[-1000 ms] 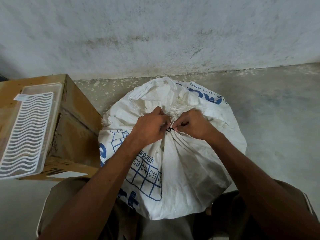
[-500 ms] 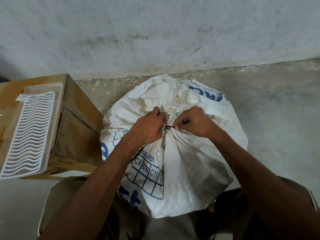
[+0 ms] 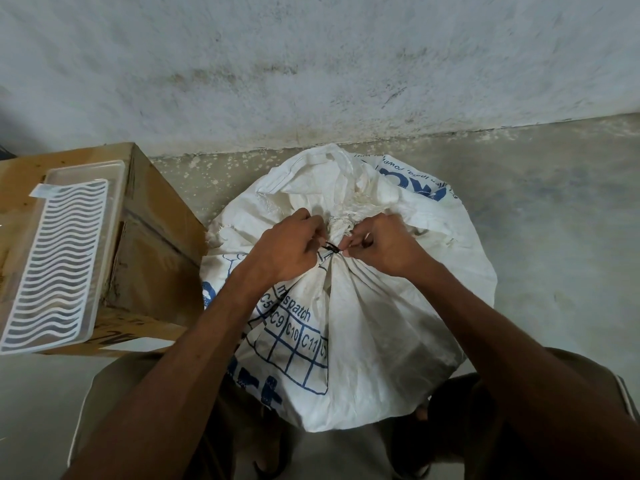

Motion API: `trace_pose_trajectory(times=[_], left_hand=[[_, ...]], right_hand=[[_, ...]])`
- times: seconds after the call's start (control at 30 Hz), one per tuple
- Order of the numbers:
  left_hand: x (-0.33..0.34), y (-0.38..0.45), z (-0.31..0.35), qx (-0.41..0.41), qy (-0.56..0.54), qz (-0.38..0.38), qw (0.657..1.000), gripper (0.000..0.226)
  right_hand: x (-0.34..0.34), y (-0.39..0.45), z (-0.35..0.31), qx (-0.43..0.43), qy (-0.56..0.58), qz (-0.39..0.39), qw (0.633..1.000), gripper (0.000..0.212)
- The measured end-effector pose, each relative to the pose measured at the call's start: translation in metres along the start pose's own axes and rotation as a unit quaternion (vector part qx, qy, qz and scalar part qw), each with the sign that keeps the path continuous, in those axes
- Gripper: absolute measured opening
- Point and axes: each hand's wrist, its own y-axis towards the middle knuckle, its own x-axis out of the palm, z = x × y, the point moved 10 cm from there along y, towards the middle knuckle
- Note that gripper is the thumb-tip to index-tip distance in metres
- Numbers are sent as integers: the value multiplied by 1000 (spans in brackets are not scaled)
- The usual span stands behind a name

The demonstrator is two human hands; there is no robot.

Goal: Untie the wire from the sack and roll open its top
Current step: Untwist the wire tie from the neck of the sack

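While the sack [image 3: 363,341] stayed bunched shut, the left hand [image 3: 289,249] and right hand [image 3: 384,245] still pinched the black wire [image 3: 331,247], now loosened slightly into view.

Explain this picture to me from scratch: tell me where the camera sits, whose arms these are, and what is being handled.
There is no machine here. The camera is worn on a person's head and looks forward and down, so the two bare arms coming in from the bottom edge are the wearer's own. There is just this one view.

In front of the person stands a full white sack with blue print, on a concrete floor near a pale wall. Its top is gathered into a neck and bound by a thin black wire.

The left hand and the right hand meet at that neck, fingertips pinching at the wire. The sack is tied shut.

To the left is a cardboard box with a clear plastic tray lying on top.
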Motion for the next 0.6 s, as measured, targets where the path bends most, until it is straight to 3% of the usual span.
trace_pose_trajectory(times=[0.27, 0.43, 0.6], left_hand=[[-10, -4, 10, -2, -23, 35, 999, 14], [-7, -5, 10, -11, -20, 27, 999, 9], [-2, -3, 9, -14, -16, 31, 999, 8]], right_hand=[[-1, 2, -6, 15, -67, 22, 997, 8], [3, 2, -8, -7, -121, 36, 992, 34], [6, 2, -4, -9, -152, 40, 987, 29]])
